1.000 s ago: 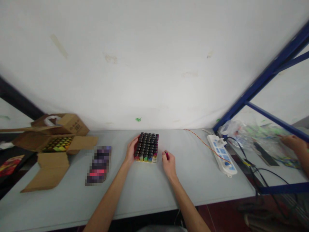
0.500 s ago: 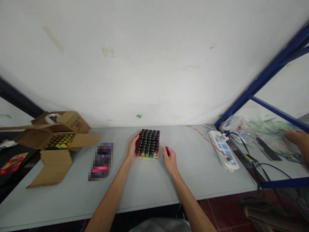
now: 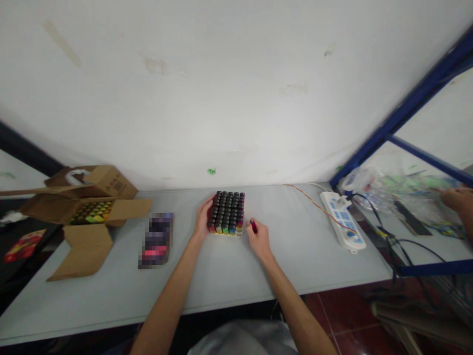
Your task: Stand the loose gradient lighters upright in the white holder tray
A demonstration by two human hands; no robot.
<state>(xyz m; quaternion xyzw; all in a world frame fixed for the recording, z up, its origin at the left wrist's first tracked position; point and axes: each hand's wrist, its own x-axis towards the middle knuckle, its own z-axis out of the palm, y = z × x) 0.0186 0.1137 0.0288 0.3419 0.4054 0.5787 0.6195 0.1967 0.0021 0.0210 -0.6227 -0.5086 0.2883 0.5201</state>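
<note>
Upright lighters (image 3: 228, 209) with black tops and coloured bodies stand packed in rows in a clear tray (image 3: 226, 235) on the table. My left hand (image 3: 203, 218) is wrapped round the tray's left side. Just right of the tray, my right hand (image 3: 259, 237) is closed on a single lighter (image 3: 253, 226) with a magenta body, partly hidden by the fingers. At the tray's front right corner, clear plastic shows where no lighter stands.
An open cardboard box (image 3: 83, 241) holding more lighters stands at the left, beside a pixelated flat object (image 3: 157, 241). A power strip (image 3: 342, 222) with cables lies at the right. Past the blue frame (image 3: 391, 118), another person's hand (image 3: 458, 199) is near plastic bags (image 3: 399, 185).
My view has shifted slightly. Both hands keep their holds on the tray and the lighter, and the right hand has turned a little beside the tray.
</note>
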